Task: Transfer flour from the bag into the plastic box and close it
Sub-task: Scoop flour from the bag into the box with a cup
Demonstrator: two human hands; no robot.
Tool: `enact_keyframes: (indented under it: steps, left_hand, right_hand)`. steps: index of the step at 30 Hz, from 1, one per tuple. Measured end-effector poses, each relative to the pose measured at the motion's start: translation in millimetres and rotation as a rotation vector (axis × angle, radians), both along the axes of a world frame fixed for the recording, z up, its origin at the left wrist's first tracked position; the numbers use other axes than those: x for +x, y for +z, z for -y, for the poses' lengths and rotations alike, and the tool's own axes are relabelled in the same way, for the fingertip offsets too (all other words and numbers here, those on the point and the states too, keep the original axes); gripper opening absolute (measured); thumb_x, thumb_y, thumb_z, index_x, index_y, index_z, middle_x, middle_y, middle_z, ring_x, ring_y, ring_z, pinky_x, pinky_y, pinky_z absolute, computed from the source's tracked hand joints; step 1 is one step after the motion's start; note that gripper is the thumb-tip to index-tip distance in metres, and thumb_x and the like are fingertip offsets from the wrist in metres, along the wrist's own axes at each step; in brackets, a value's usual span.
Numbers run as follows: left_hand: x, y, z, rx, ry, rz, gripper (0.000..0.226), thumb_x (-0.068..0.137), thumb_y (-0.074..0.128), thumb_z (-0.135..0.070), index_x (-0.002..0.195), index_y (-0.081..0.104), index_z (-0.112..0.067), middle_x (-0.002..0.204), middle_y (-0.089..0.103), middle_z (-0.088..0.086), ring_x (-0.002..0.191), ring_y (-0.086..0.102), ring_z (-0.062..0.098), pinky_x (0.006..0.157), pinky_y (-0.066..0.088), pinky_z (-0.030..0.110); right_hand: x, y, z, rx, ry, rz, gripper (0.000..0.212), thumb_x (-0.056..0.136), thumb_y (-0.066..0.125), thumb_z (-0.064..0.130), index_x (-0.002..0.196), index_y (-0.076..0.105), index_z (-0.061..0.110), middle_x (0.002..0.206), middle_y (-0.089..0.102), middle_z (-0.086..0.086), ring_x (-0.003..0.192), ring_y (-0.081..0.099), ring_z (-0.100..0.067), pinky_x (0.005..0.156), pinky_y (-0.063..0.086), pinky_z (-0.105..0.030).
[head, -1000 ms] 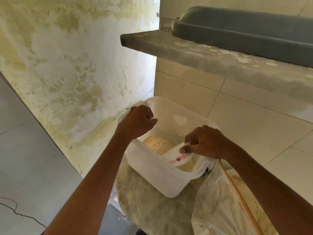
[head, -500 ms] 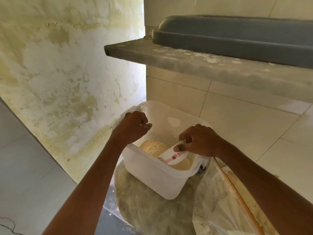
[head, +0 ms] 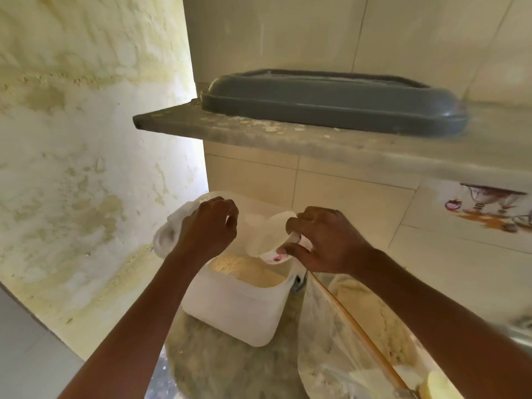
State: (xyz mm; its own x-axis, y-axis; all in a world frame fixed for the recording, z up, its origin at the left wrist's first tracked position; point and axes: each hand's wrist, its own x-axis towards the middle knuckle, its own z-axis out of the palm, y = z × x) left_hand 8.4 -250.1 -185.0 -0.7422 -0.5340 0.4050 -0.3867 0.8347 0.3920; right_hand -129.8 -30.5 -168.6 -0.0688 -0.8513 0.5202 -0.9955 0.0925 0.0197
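Flour (head: 244,270) is already in the plastic box (head: 233,308), a low pile, approx. half full by my judgement. Nearest to the camera, at lower right, the clear bag (head: 339,347) stands open just beside the box, w/ flour left inside, so more scoops are probably needed. Right hand (head: 322,243) pinches a small white cup (head: 270,240) between thumb and curled fingers, tilted above the box. Left hand (head: 208,231) has fingers curled round the box's far-left rim; it holds it steady. Farther up, on the stone shelf (head: 288,133), a grey lid (head: 331,102) lies, not yet on the box. Closing is left.
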Motion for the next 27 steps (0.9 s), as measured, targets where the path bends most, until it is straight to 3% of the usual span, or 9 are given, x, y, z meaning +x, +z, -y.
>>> enact_keyframes:
  steps: [3, 7, 9, 11, 14, 17, 19, 23, 27]
  left_hand:
    - [-16, 9, -18, 0.037, -0.038, -0.115, 0.035, 0.096, 0.046, -0.007, 0.108, 0.074, -0.023, 0.117, 0.069, -0.01, 0.109, 0.065, 0.016, 0.085, 0.053, 0.036]
    - [-43, 14, -53, 0.19, -0.329, -0.192, 0.039, 0.089, 0.045, 0.009, 0.085, 0.072, -0.019, 0.117, 0.066, -0.005, 0.108, 0.059, 0.005, 0.096, 0.05, 0.032]
    - [-53, 15, -75, 0.244, -0.519, -0.115, 0.041, 0.089, 0.047, 0.01, 0.079, 0.073, -0.02, 0.13, 0.061, -0.01, 0.119, 0.052, 0.0, 0.105, 0.043, 0.03]
    - [-61, 14, -94, 0.253, -0.667, 0.04, 0.042, 0.095, 0.046, 0.005, 0.085, 0.075, -0.024, 0.142, 0.051, -0.022, 0.131, 0.039, -0.007, 0.111, 0.029, 0.03]
    - [-72, 0, -109, 0.25, -0.771, 0.158, 0.028, 0.097, 0.053, -0.01, 0.108, 0.073, -0.027, 0.13, 0.052, -0.038, 0.129, 0.029, -0.021, 0.115, 0.021, 0.036]
    - [-81, -7, -112, 0.257, -0.78, 0.153, 0.03, 0.083, 0.063, -0.021, 0.109, 0.069, -0.033, 0.107, 0.065, -0.036, 0.12, 0.054, -0.003, 0.111, 0.037, 0.049]
    - [-84, -9, -110, 0.263, -0.78, 0.098, 0.028, 0.078, 0.068, -0.019, 0.099, 0.071, -0.037, 0.106, 0.069, -0.028, 0.113, 0.062, 0.005, 0.104, 0.047, 0.05]
    - [-81, -13, -112, 0.275, -0.815, 0.023, 0.037, 0.081, 0.077, -0.003, 0.107, 0.074, -0.029, 0.101, 0.067, -0.017, 0.098, 0.067, 0.005, 0.088, 0.053, 0.027]
    - [-81, -14, -115, 0.219, -0.799, 0.002, 0.043, 0.081, 0.072, 0.005, 0.115, 0.074, -0.021, 0.1, 0.063, -0.016, 0.094, 0.064, 0.005, 0.075, 0.042, 0.008]
  right_hand:
    - [-7, 6, -34, -0.107, 0.048, 0.08, 0.039, 0.086, 0.065, 0.053, 0.091, 0.068, 0.014, 0.075, 0.066, 0.002, 0.067, 0.06, -0.021, 0.058, 0.052, -0.036]
    - [-11, 14, -83, -0.189, 0.068, 0.239, 0.03, 0.087, 0.073, 0.041, 0.089, 0.07, 0.011, 0.075, 0.067, 0.005, 0.062, 0.061, -0.015, 0.055, 0.051, -0.036]
    - [-11, 16, -106, -0.229, 0.065, 0.327, 0.03, 0.089, 0.072, 0.041, 0.088, 0.07, 0.011, 0.073, 0.065, 0.008, 0.06, 0.06, -0.011, 0.053, 0.052, -0.035]
    - [-11, 16, -126, -0.238, 0.064, 0.393, 0.027, 0.091, 0.07, 0.041, 0.086, 0.069, 0.014, 0.072, 0.063, 0.011, 0.058, 0.059, -0.008, 0.052, 0.051, -0.034]
    - [-10, 12, -151, -0.185, 0.068, 0.41, 0.018, 0.088, 0.076, 0.031, 0.086, 0.067, 0.015, 0.071, 0.061, 0.014, 0.058, 0.056, -0.004, 0.051, 0.05, -0.033]
    - [-8, 5, -171, -0.079, 0.016, 0.343, 0.027, 0.088, 0.072, 0.041, 0.088, 0.068, 0.015, 0.072, 0.062, 0.011, 0.06, 0.056, -0.007, 0.053, 0.049, -0.033]
    - [-8, -1, -181, 0.017, -0.043, 0.262, 0.031, 0.088, 0.07, 0.047, 0.091, 0.069, 0.016, 0.073, 0.063, 0.008, 0.062, 0.057, -0.011, 0.054, 0.048, -0.034]
    - [-6, -13, -188, 0.142, -0.094, 0.008, 0.034, 0.084, 0.071, 0.049, 0.096, 0.067, 0.018, 0.075, 0.06, 0.003, 0.066, 0.051, -0.015, 0.055, 0.044, -0.026]
    - [-4, -18, -186, 0.242, -0.141, -0.305, 0.042, 0.083, 0.071, 0.052, 0.101, 0.074, 0.014, 0.089, 0.071, -0.011, 0.08, 0.065, -0.026, 0.059, 0.058, -0.034]
